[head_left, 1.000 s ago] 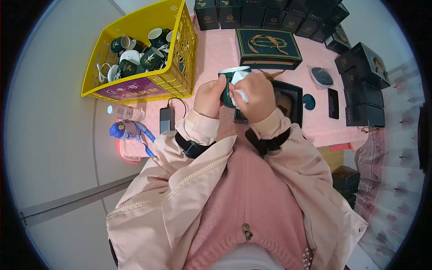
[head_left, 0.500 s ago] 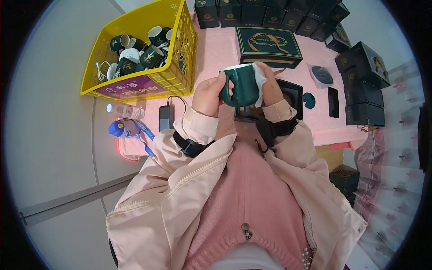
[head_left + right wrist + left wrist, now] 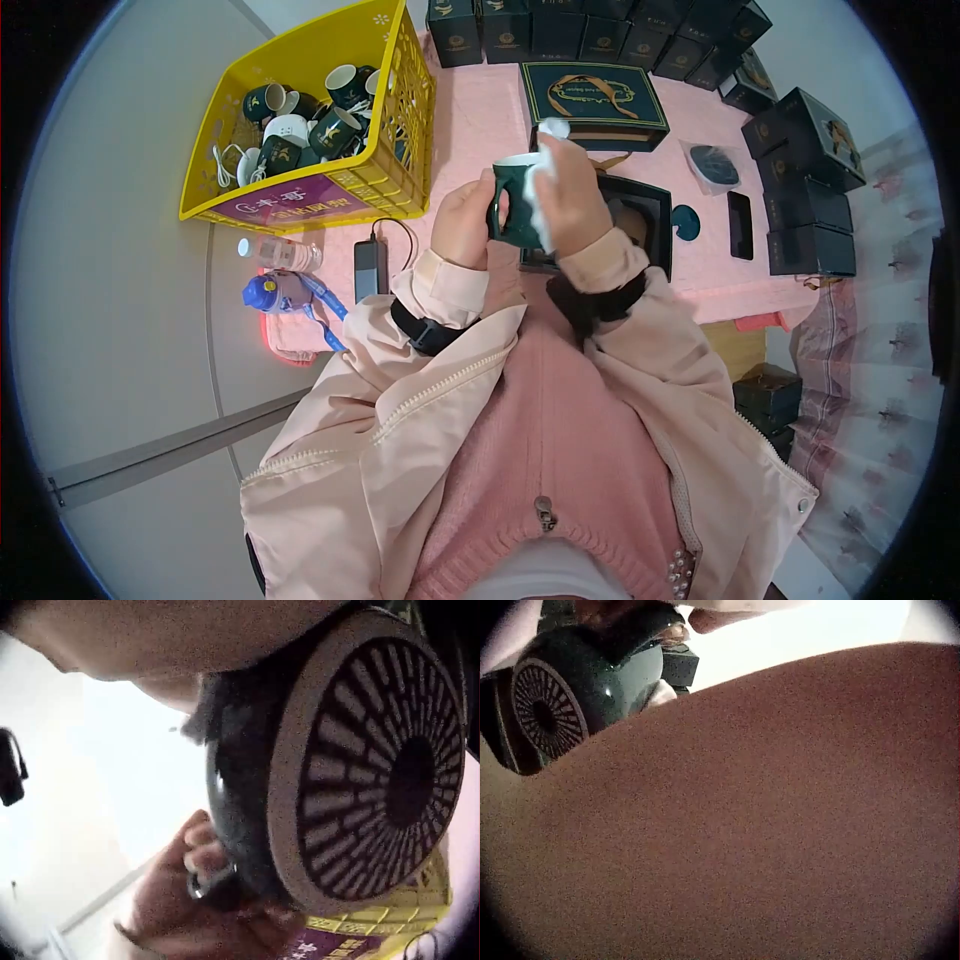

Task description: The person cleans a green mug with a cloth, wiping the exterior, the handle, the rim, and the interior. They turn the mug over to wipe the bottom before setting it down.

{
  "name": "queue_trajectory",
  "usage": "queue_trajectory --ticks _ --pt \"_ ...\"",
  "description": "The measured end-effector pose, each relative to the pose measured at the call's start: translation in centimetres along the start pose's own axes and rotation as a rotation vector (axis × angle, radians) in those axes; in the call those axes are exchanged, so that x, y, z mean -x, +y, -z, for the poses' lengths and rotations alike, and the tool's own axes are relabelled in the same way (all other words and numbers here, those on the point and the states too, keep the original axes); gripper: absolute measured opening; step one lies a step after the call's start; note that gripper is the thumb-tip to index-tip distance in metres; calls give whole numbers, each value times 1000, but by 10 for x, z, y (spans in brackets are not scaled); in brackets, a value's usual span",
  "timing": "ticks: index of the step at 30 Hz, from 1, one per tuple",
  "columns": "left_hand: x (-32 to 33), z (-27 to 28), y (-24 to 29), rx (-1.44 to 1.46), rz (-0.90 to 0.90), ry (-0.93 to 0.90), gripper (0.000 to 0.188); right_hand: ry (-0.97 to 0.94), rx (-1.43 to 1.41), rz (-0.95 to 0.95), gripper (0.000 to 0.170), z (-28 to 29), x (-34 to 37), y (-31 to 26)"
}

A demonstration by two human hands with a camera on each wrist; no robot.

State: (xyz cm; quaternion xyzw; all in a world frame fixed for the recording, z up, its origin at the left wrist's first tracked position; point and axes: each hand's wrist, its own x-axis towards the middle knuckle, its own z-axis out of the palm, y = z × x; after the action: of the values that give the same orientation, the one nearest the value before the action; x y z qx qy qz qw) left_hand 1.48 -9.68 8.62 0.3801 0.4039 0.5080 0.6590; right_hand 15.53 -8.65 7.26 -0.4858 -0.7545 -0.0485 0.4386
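A dark green mug (image 3: 514,205) with a pale rim is held up in front of the body. The left hand (image 3: 463,222) grips it by the handle side. Against its other side the right hand (image 3: 578,200) holds a white cloth (image 3: 541,188), with part of the cloth sticking up above the fingers. In the right wrist view the mug's patterned round base (image 3: 375,772) faces the camera, and the left hand (image 3: 217,900) is at the handle. The left wrist view shows the same base (image 3: 549,712) at upper left.
A yellow crate (image 3: 398,165) of mugs stands at left, near a bottle (image 3: 280,252), a blue-topped flask (image 3: 262,292) and a black adapter (image 3: 370,268). An open dark box (image 3: 655,228) lies behind the hands. A green gift box (image 3: 600,100), a phone (image 3: 740,226) and several dark boxes (image 3: 810,225) surround it.
Half a second ago the mug's side faced up with the cloth at its right edge. Now it is turned, and the right hand and cloth have come left across its side.
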Motion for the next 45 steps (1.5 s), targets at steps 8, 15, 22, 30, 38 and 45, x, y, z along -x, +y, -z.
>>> queue_trajectory --ticks 8,15,22,30,38,45 --pt "-12 15 -1 388 269 -111 41 -323 -1337 -590 28 -4 5 46" --pt "-20 22 -1 546 326 -203 44 -223 -1990 -1081 27 -15 34 40" --pt "-17 11 10 365 197 -1 43 -325 -1213 -455 31 -17 20 42" --pt "-19 -5 -5 41 -84 275 39 -30 89 -125 35 16 1 -40" --pt "-6 3 3 11 -27 220 42 -191 -598 -339 31 15 -4 -2" --pt "-7 13 1 419 219 -21 44 -488 -1038 -309 28 -14 12 52"
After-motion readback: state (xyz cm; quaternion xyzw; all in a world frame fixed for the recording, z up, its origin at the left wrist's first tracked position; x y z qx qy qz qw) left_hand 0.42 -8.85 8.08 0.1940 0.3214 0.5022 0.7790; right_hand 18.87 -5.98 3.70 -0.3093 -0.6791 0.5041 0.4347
